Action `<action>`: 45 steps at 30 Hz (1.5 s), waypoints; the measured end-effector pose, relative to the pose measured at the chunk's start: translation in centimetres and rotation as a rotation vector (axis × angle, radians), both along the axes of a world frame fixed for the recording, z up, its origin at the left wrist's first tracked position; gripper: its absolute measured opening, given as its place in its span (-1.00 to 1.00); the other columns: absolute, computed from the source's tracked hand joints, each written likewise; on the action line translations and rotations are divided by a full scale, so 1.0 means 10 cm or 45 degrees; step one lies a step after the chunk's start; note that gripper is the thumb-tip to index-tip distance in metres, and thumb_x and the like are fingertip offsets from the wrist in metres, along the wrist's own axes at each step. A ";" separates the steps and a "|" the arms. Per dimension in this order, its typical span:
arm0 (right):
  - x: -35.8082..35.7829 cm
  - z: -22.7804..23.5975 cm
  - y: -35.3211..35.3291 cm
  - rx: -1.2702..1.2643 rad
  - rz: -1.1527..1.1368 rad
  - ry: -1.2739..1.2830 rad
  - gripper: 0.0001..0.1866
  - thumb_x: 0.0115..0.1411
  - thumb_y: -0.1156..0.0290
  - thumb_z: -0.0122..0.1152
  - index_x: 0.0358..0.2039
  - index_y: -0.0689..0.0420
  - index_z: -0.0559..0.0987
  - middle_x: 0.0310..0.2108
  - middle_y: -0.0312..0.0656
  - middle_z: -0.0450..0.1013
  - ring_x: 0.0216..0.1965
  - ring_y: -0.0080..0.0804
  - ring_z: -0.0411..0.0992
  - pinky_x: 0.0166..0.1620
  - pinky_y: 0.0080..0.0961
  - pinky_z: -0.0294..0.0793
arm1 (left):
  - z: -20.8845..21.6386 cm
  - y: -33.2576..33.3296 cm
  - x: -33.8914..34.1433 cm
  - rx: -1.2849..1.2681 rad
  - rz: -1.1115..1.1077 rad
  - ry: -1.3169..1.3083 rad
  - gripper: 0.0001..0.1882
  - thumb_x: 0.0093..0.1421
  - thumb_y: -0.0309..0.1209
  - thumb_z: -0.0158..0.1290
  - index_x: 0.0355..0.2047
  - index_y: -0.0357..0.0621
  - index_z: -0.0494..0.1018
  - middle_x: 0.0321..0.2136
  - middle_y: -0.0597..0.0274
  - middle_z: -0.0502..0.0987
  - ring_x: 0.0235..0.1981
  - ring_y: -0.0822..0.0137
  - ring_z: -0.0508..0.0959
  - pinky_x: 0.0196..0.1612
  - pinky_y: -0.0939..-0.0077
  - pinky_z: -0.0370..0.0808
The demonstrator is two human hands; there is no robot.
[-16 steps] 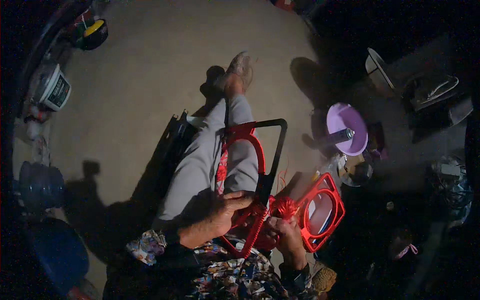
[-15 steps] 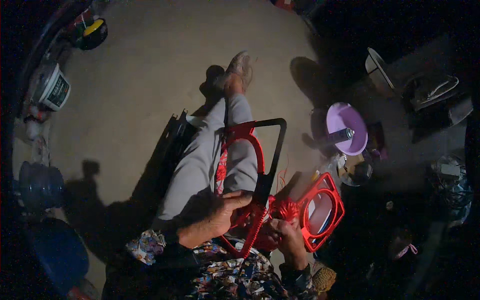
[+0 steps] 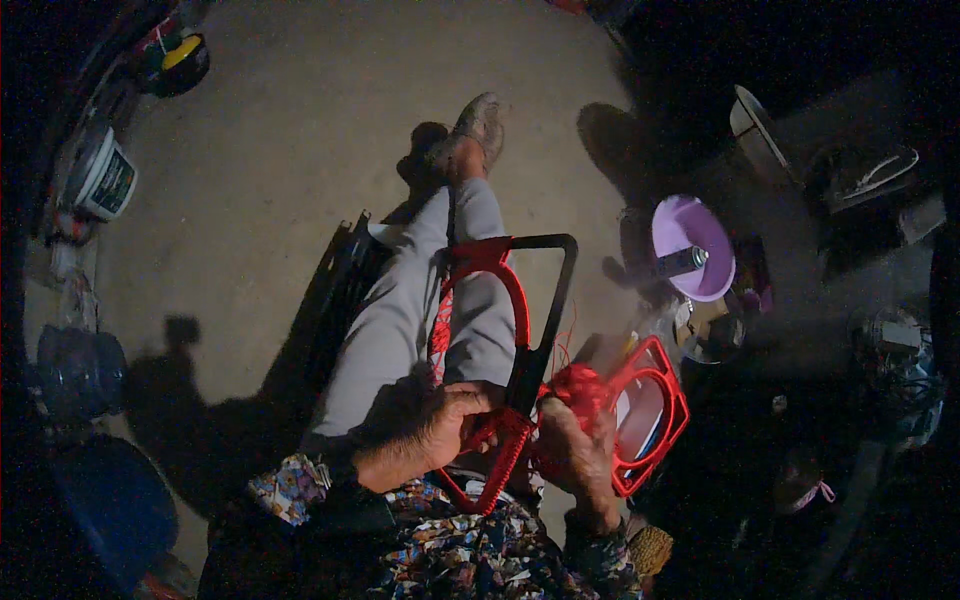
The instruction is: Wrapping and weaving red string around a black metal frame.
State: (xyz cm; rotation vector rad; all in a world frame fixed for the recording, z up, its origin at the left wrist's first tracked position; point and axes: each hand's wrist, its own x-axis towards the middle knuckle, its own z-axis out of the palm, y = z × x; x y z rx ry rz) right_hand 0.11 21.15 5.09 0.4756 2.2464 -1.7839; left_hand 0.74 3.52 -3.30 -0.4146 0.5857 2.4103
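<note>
A black frame (image 3: 562, 300) lies across my lap, partly wrapped in red cord, with a round opening in its middle. My left hand (image 3: 435, 440) is closed around its near part, thumb on top, where red wrapping runs along the edge. To the right, my right hand (image 3: 580, 440) is closed on a bundle of red cord (image 3: 575, 383), blurred by motion. Loose red strands stick up beyond the bundle. Just right of that hand sits a second frame (image 3: 680, 420), red all over, with a round opening.
Right of my legs stands a purple basin (image 3: 695, 225) with a spray can (image 3: 683, 262) in it. A white bucket (image 3: 108, 180) and a large clear bottle (image 3: 80, 370) are at the left. Beside my legs is a dark slatted object (image 3: 345, 270).
My right hand has shifted a little, and the red cord bundle in it has moved slightly up and right. My left hand stays on the frame.
</note>
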 end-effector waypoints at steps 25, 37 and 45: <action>0.37 -0.04 -0.03 0.326 0.561 0.337 -0.70 0.10 0.36 0.26 -0.20 0.28 0.52 -0.34 -0.23 0.52 -0.32 -0.49 0.50 -0.23 -0.52 0.48 | 0.26 -0.15 0.15 -0.511 -0.137 0.328 -0.74 0.14 -0.25 0.12 -0.31 -0.20 0.47 -0.46 0.33 0.53 -0.45 0.49 0.49 -0.34 0.59 0.42; 0.14 0.02 -0.04 0.107 0.611 0.306 -0.70 0.05 0.38 0.28 -0.22 0.23 0.52 -0.47 -0.09 0.48 -0.52 -0.31 0.44 -0.38 -0.46 0.43 | -0.29 0.00 0.23 -0.166 0.111 0.619 -0.76 0.15 -0.42 0.08 -0.16 -0.18 0.43 -0.27 0.21 0.55 -0.24 0.31 0.54 -0.11 0.48 0.46; 0.16 -0.13 0.01 0.297 0.627 0.365 -0.76 0.02 0.37 0.31 -0.33 0.20 0.53 -0.51 -0.29 0.45 -0.49 -0.53 0.38 -0.38 -0.55 0.39 | -0.13 -0.07 0.21 -0.156 0.120 0.559 -0.75 0.18 -0.52 0.02 -0.12 -0.24 0.40 -0.22 0.14 0.54 -0.18 0.28 0.54 -0.03 0.43 0.45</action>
